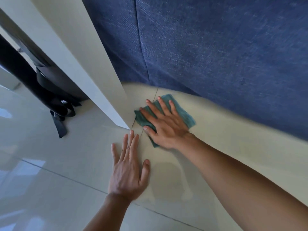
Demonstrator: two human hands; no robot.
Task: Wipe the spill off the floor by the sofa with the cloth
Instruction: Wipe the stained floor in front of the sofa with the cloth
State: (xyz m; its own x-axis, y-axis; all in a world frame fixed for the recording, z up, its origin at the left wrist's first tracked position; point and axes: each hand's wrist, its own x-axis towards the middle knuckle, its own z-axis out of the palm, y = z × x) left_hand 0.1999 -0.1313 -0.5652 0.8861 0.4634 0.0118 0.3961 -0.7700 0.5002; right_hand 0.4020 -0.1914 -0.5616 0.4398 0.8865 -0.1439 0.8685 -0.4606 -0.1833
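Observation:
A teal cloth (184,112) lies flat on the pale tiled floor (233,147) just in front of the blue sofa (216,47). My right hand (165,124) presses down on the cloth with its fingers spread, covering most of it. My left hand (128,167) rests palm-down on the bare tile a little nearer to me, fingers apart, holding nothing. I cannot make out any spill on the tiles around the cloth.
A white wall corner (93,72) comes down to the floor right beside the cloth's left edge. Behind it stands dark furniture with black straps (60,120) trailing on the floor. Glossy tiles stretch to the left and toward me.

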